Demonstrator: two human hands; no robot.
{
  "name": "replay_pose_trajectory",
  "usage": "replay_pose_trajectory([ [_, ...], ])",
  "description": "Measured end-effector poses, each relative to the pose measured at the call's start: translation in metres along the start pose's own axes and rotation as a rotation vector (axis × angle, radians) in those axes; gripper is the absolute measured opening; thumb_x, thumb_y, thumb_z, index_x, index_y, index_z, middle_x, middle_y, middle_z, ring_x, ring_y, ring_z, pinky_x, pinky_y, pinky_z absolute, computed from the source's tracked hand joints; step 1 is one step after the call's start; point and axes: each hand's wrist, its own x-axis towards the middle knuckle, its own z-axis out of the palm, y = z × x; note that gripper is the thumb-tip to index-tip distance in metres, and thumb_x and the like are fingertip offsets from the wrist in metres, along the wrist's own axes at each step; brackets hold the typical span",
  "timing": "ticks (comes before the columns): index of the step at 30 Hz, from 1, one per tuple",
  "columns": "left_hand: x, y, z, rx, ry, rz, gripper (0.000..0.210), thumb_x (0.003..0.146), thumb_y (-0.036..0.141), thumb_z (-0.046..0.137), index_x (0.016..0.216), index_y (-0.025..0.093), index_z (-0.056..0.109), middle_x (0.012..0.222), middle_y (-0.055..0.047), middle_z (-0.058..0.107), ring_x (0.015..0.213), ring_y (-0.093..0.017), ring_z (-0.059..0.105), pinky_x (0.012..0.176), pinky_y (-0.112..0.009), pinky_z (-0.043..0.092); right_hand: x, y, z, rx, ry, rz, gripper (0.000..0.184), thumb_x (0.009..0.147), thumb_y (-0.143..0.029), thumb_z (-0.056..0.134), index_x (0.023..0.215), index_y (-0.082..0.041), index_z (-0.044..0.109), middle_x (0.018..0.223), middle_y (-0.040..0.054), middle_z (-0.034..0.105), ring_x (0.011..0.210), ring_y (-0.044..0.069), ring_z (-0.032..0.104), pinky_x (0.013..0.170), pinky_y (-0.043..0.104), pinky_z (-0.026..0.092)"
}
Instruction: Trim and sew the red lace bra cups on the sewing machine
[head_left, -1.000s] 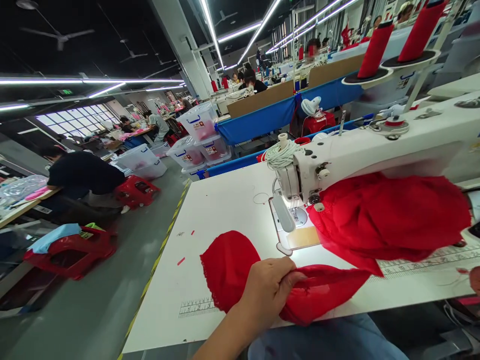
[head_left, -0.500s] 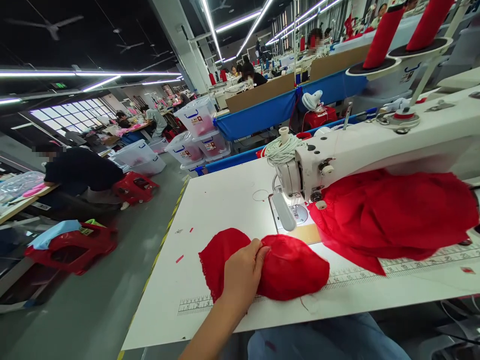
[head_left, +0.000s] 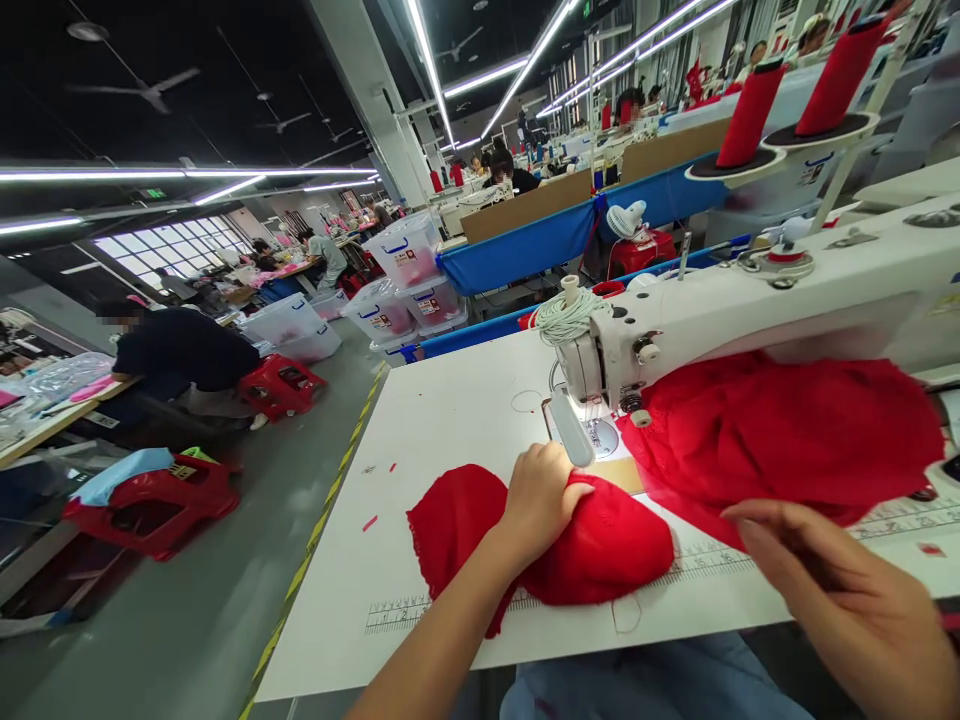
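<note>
Right hand (head_left: 862,610) newly in frame, fingers loosely parted, nothing seen in grip; contact with red heap (head_left: 787,430) unclear. Left hand (head_left: 536,505) pinches red cloth piece (head_left: 619,545) on white table (head_left: 457,400), now nearer needle plate (head_left: 602,438). Work looks two-handed now. Sewing machine (head_left: 750,290) behind; thread cones (head_left: 750,117) beyond.

The left hand (head_left: 541,500) is gripping a red cloth (head_left: 611,545) on the white table (head_left: 450,400), near the sewing machine (head_left: 735,295). The right hand (head_left: 847,590) is hovering, fingers loosely extended, by a crumpled red heap (head_left: 780,435) that is lying below the machine's arm.
</note>
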Motion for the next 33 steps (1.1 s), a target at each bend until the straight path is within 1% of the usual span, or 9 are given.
replay_pose_trajectory([
  [3,-0.011,0.003,-0.007,-0.241,-0.080,0.059,0.021,0.091,0.033,0.053,0.075,0.019,0.057,0.074,0.002,0.060,0.069,-0.014,0.054,0.061,-0.023,0.042,0.013,-0.008,0.025,0.080,-0.127,-0.193,0.015,0.092,-0.035,0.056,0.097,-0.025,0.066,0.084,0.0011,0.069,0.068,0.015,0.065,0.056,0.019,0.052],
  [7,-0.027,0.011,-0.013,-0.718,-0.105,0.041,0.009,0.084,0.027,0.059,0.079,0.019,0.060,0.079,0.002,0.062,0.076,-0.014,0.053,0.067,-0.024,0.040,0.022,-0.017,0.052,0.076,-0.119,-0.359,0.019,0.094,-0.030,0.053,0.105,-0.022,0.066,0.078,0.0012,0.061,0.056,0.011,0.056,0.050,0.020,0.047],
  [11,-0.031,0.018,-0.013,-0.804,-0.102,-0.029,0.003,0.076,0.021,0.060,0.076,0.019,0.062,0.077,0.001,0.062,0.074,-0.015,0.053,0.066,-0.025,0.038,0.024,-0.025,0.063,-0.121,-0.093,-0.540,0.020,0.096,-0.025,0.047,0.092,-0.019,0.065,0.074,0.0024,0.060,0.058,0.012,0.058,0.048,0.022,0.041],
  [13,-0.030,0.017,-0.013,-0.857,-0.109,-0.082,0.008,0.074,0.023,0.063,0.069,0.017,0.059,0.069,0.002,0.057,0.069,-0.013,0.049,0.062,-0.025,0.036,0.025,-0.026,0.064,-0.086,-0.114,-0.482,0.020,0.096,-0.025,0.047,0.085,-0.019,0.062,0.073,0.0019,0.059,0.057,0.012,0.057,0.049,0.022,0.040],
  [16,-0.028,0.014,-0.014,-1.030,-0.172,-0.155,0.019,0.071,0.028,0.069,0.064,0.016,0.056,0.062,0.003,0.051,0.064,-0.011,0.045,0.060,-0.024,0.034,0.029,-0.021,0.060,0.117,-0.162,-0.240,0.023,0.097,-0.032,0.046,0.081,-0.021,0.059,0.073,0.0016,0.059,0.064,0.014,0.058,0.057,0.023,0.045],
  [21,-0.028,0.012,-0.015,-1.215,-0.234,-0.150,0.020,0.068,0.031,0.075,0.075,0.014,0.066,0.071,0.000,0.063,0.071,-0.014,0.055,0.067,-0.025,0.041,0.031,-0.009,0.054,0.170,-0.403,-0.071,0.028,0.088,-0.046,0.054,0.077,-0.022,0.061,0.064,-0.0010,0.050,0.057,0.015,0.049,0.050,0.025,0.038],
  [26,-0.028,0.009,0.003,-1.074,0.001,-0.074,0.011,0.073,0.026,0.070,0.069,0.015,0.067,0.066,0.000,0.061,0.065,-0.013,0.053,0.062,-0.024,0.040,0.028,-0.016,0.042,0.288,-0.320,0.133,0.030,0.081,-0.049,0.064,0.068,-0.022,0.059,0.061,-0.0025,0.044,0.058,0.014,0.040,0.053,0.026,0.032],
  [30,-0.031,-0.002,0.017,-0.934,0.130,0.096,0.008,0.076,0.018,0.063,0.070,0.017,0.068,0.064,0.001,0.061,0.063,-0.012,0.052,0.062,-0.025,0.038,0.029,-0.019,0.028,0.381,-0.191,0.258,0.038,0.078,-0.056,0.067,0.067,-0.021,0.057,0.062,-0.0025,0.042,0.059,0.014,0.036,0.052,0.025,0.031],
  [33,-0.033,-0.006,0.018,-0.767,0.141,0.112,0.010,0.079,0.019,0.062,0.071,0.019,0.067,0.066,0.001,0.062,0.065,-0.013,0.053,0.064,-0.026,0.038,0.032,-0.019,0.024,0.441,-0.274,0.224,0.039,0.080,-0.057,0.065,0.069,-0.021,0.055,0.066,-0.0015,0.044,0.061,0.014,0.040,0.053,0.023,0.036],
])
